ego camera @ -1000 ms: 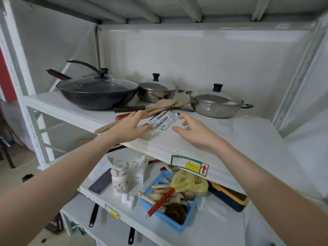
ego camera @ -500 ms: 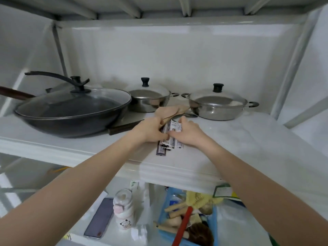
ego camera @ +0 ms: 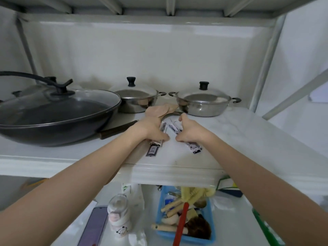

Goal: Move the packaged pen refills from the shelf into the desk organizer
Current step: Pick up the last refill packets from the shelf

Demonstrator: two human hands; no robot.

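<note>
Gripping refill packs (ego camera: 154, 150) | left hand (ego camera: 152, 129) | right hand (ego camera: 189, 132), apparently

White shelf (ego camera: 230, 139) seen with a lidded black wok (ego camera: 53, 112) at its left, two lidded steel pots (ego camera: 138, 98) (ego camera: 202, 103) placed at the back, wooden spatulas (ego camera: 159, 110) laid between them, two refill packs (ego camera: 154, 148) (ego camera: 192, 146) lying near the front edge.
</note>
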